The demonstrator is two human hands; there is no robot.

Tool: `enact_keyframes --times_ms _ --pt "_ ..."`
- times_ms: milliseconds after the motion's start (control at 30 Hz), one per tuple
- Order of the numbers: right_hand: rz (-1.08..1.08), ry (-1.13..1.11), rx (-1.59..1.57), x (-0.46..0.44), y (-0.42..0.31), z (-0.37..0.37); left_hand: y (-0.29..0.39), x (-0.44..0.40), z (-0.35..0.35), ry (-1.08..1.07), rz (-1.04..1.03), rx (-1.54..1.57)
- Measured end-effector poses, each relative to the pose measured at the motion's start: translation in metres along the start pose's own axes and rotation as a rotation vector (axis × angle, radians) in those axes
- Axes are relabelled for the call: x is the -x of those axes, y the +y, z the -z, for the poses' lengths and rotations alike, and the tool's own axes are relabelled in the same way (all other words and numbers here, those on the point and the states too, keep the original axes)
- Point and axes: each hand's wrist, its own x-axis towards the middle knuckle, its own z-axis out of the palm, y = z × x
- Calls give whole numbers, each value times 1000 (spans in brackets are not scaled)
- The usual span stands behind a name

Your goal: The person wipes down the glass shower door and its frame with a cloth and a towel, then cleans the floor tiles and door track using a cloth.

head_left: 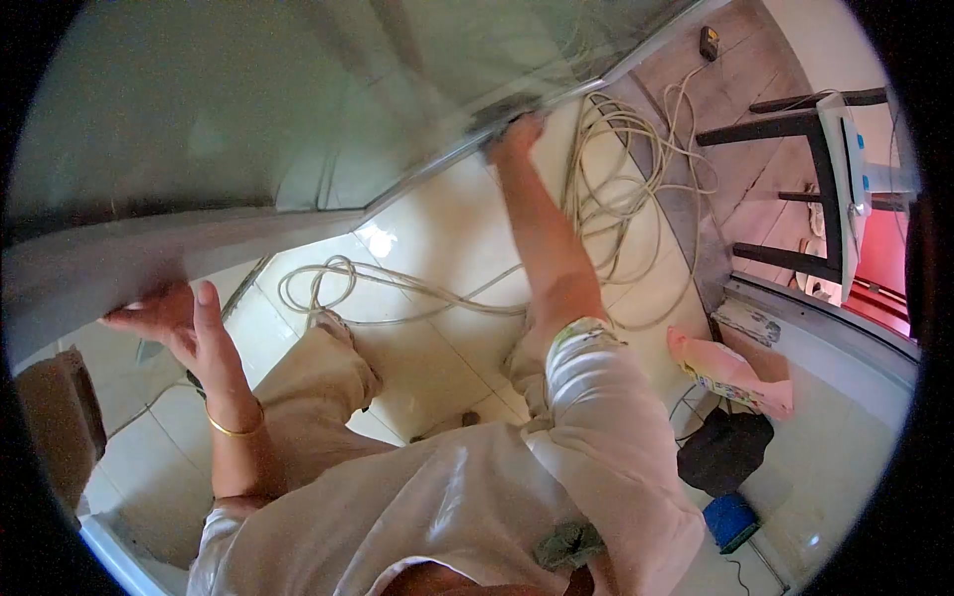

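A large glass panel point(298, 109) with a metal frame edge point(417, 184) slants across the upper view. My left hand point(184, 323), with a bracelet at the wrist, rests against the lower left part of this frame. Its thumb points up and its fingers are stretched out; the fingertips are partly hidden at the edge. Farther along, my right arm reaches to the frame, where my right hand point(520, 137) presses a dark, rag-like cloth point(494, 117) on the edge. Motion blurs that hand and the cloth.
A coiled pale hose point(621, 179) lies across the tiled floor point(437, 248), passing near my feet. To the right are a dark-legged chair point(820, 149), a pink bag point(735, 372), a black cloth-like item point(725, 452) and a blue object point(730, 521). A brown block-like object point(62, 427) stands at left.
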Motion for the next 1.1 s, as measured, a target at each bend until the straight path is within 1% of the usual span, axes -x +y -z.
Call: enact_keyframes --times_ms 67,167,233,267,300,333,367,433,500,567,600,633,667,700,733,800,867,900,933,967,1000,1067,1100 --pt "-51 -76 19 -40 -51 8 2 -1 -1 -12 24 1" --pt "-152 68 116 -59 -99 14 -10 6 2 39 57 32" --pt "-217 160 186 -70 -114 20 -13 8 6 57 93 29" --pt "-147 148 270 -69 -103 29 -13 10 8 60 111 29" --pt "-77 137 355 -77 -70 57 -13 11 8 62 131 29" --pt "-9 125 437 -82 -47 68 -11 10 7 65 110 36" --pt "30 61 367 -63 -33 65 -10 8 5 68 90 41" --pt "-13 36 261 -31 -28 55 -9 5 2 69 70 57" --pt "-179 119 190 -13 -61 16 -9 5 3 63 77 77" --pt "-230 108 195 -18 -95 -4 -10 5 0 82 66 59" --pt "-257 100 197 -26 -108 -4 -11 5 0 92 60 48" --pt "-274 128 229 -41 -118 2 -16 7 4 106 102 51" --pt "-289 154 262 -61 -127 11 -16 6 1 97 85 45" --pt "-307 183 295 -76 -127 18 -14 4 1 87 72 37" --pt "-248 180 297 -86 -115 26 -13 3 0 76 59 30" --pt "-125 176 310 -94 -95 41 -10 5 -2 115 138 40" --pt "-142 153 204 -59 -74 31 -8 6 -3 156 173 11" --pt "-153 91 141 -73 -32 65 -10 6 -3 173 171 -28" --pt "43 -54 307 -69 11 85 -12 7 -2 190 167 -67" --pt "-54 227 289 -3 -3 26 -11 6 -3 176 134 -36" --pt "-226 196 208 33 -10 3 -11 4 -3 160 99 -6" --pt "-264 142 148 42 -6 0 -15 2 0 131 42 14" --pt "-285 134 129 44 -21 -8 -23 3 7 120 25 5"
